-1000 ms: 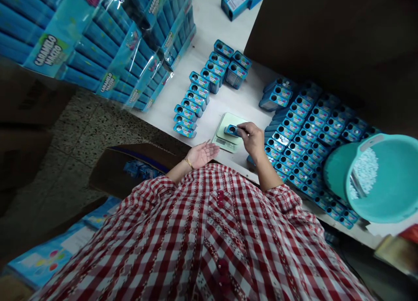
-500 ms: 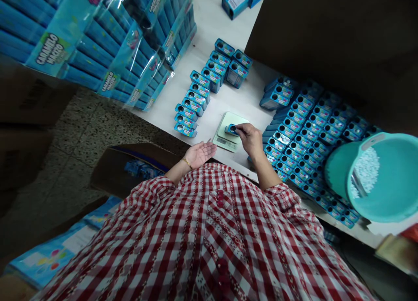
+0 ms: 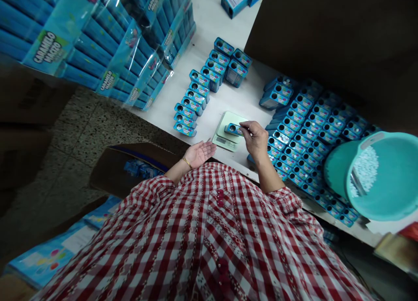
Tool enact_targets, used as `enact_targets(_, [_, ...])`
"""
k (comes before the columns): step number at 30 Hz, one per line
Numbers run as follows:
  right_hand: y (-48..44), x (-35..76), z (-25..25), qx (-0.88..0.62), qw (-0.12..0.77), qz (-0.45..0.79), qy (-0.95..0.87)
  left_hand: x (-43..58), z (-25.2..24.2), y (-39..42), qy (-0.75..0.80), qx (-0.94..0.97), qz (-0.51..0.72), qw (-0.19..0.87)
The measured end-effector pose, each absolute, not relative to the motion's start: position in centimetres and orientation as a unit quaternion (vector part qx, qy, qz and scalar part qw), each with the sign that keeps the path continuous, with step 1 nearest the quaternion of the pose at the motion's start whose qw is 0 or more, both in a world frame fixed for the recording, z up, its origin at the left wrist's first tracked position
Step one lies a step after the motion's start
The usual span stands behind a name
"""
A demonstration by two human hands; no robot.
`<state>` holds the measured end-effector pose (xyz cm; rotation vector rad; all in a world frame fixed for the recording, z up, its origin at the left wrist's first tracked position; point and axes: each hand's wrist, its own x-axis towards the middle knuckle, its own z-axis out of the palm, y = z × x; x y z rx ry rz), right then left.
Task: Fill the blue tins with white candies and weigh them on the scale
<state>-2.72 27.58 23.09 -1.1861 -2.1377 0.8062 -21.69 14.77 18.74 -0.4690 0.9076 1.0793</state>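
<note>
A small blue box [image 3: 233, 128] with a round dark hole in its top stands on the pale green scale [image 3: 225, 142]. My right hand [image 3: 256, 138] is closed at the box's right end, thumb and fingertips pinching it. Palm up, my left hand [image 3: 200, 154] lies at the table's front edge, left of the scale, with its fingers spread and a few tiny pale specks on the palm. Left of the scale, several blue boxes [image 3: 185, 129] stand in a slanting row.
Many blue boxes [image 3: 293, 155] stand packed together at the right, beside a turquoise tub [image 3: 395, 179] of small white pieces. Wrapped stacks of blue packs [image 3: 107, 44] fill the upper left. A dark surface [image 3: 326, 35] rises behind. An open cardboard box [image 3: 107, 170] sits below the table's edge.
My right hand has shifted slightly right, from over the hole to the right end of the box on the scale, showing more of its top. My left hand has hardly moved.
</note>
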Motion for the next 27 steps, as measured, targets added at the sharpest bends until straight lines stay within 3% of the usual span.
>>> enact_targets(7, [26.4,-3.8,24.1,-0.427,0.266,0.325,-0.801,-21.7,18.6,15.1,0.405,-0.207,0.480,0.750])
enact_targets(13, [24.4,-5.4,24.6,-0.317,0.209,0.383,-0.842,-21.4,19.2,16.4,0.396,-0.195,0.476,0.761])
enact_targets(17, [26.1,-3.4,23.1,-0.406,0.216,0.294,-0.838,-21.6,19.0,16.6,0.406,-0.213,0.458,0.761])
enact_targets(23, [28.7,-1.7,19.9,-0.417,0.040,0.210,-0.883,-22.4,18.9,16.2,0.462,-0.249,0.453,0.721])
enact_targets(27, [31.4,-4.2,19.8,-0.432,0.036,0.201,-0.878,-23.3,19.5,16.1,0.472,-0.252,0.461,0.708])
